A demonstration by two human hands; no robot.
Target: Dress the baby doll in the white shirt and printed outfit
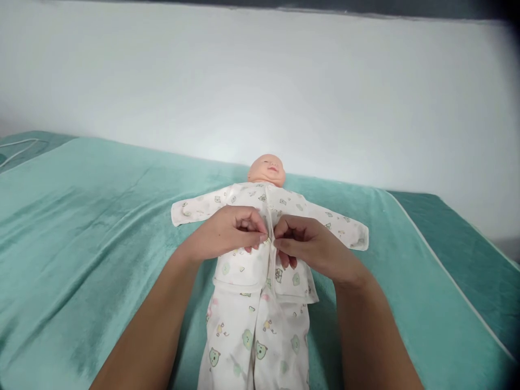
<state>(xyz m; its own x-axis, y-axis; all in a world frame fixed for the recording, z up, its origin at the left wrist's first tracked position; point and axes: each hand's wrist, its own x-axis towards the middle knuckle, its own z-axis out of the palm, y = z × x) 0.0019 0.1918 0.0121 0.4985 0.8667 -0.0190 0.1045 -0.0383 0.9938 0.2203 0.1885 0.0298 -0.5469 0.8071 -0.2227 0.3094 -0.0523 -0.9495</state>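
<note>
A baby doll [266, 169] lies on its back, dressed in a white printed baby jacket [241, 271] and matching trousers [260, 336]. Its sleeves stretch out to both sides. My left hand [233, 230] pinches one front edge of the jacket at the middle of the chest, thumb against forefinger. Just beside it, my right hand [304, 238] pinches the opposite front edge. Below my hands the two jacket edges hang slightly apart. Whatever fastener lies between my fingertips is too small to make out.
A teal plush blanket [101, 227] with soft folds spreads under the doll. Darker green fabric [459, 233] shows at the right, beyond the blanket's pale edge. Behind stands a white wall [260, 81]. A thin white cord [20, 143] lies at the far left.
</note>
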